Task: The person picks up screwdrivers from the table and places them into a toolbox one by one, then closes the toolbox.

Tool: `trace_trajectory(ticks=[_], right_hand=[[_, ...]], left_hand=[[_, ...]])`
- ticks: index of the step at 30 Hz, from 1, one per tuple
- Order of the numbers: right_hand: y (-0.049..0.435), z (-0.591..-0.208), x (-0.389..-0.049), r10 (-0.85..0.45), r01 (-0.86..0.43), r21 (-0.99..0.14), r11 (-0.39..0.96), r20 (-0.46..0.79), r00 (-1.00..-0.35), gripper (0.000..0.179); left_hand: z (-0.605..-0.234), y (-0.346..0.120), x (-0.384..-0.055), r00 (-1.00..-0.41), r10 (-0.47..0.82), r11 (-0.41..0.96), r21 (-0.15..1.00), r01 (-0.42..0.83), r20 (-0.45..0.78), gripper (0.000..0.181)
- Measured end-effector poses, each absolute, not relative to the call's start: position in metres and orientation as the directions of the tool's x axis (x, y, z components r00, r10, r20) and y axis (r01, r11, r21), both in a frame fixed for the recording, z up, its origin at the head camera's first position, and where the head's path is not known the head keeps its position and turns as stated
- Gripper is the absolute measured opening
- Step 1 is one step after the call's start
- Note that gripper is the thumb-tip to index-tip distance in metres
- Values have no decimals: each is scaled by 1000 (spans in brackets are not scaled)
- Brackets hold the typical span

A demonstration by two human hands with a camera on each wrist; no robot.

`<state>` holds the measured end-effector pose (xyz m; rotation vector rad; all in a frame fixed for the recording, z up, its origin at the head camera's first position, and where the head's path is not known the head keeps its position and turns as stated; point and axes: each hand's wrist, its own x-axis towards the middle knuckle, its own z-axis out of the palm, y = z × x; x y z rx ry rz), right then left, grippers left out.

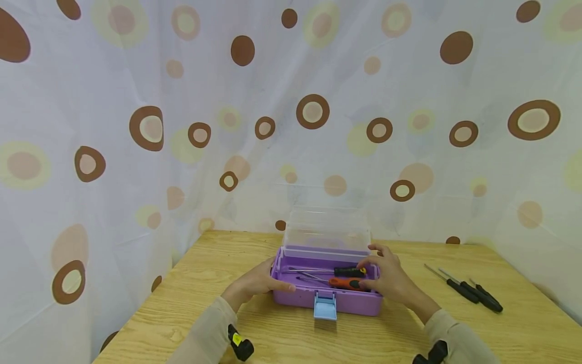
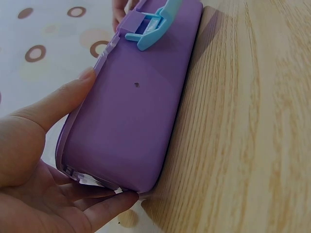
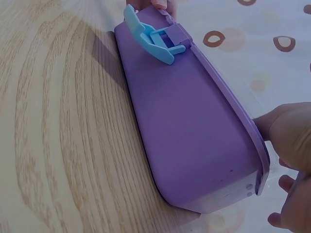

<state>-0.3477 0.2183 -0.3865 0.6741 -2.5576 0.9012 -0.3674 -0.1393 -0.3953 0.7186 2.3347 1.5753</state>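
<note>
A purple toolbox (image 1: pixel 302 298) stands on the table, its clear lid (image 1: pixel 327 225) raised at the back and its light blue latch (image 1: pixel 325 307) hanging down in front. My left hand (image 1: pixel 259 280) grips the left end, thumb along the front rim and fingers against the side, as the left wrist view shows. Inside lie a black-handled screwdriver (image 1: pixel 347 272) and an orange-handled screwdriver (image 1: pixel 343 283), shafts pointing left. My right hand (image 1: pixel 390 275) reaches over the right end, thumb and index fingertip right at the handle ends. Whether it pinches a handle I cannot tell.
Several black-handled screwdrivers (image 1: pixel 486 298) lie together on the wooden table (image 1: pixel 364 338), right of the toolbox. A white curtain (image 1: pixel 273 76) with brown and yellow circles hangs behind and along the sides of the table.
</note>
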Motion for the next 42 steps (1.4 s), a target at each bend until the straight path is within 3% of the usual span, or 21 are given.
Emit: trace_trajectory(ticks=[9, 30, 42], right_hand=[[220, -388, -350, -305, -564, -455, 689, 524, -795, 25], [223, -379, -345, -320, -588, -441, 679, 543, -777, 24], [234, -374, -342, -313, -541, -538, 647, 459, -831, 22]], left_hand=[[-395, -139, -366, -844, 529, 278, 923, 268, 86, 101], [-396, -139, -368, -862, 501, 314, 914, 258, 71, 102], [-396, -140, -368, -865, 498, 318, 914, 254, 67, 100]])
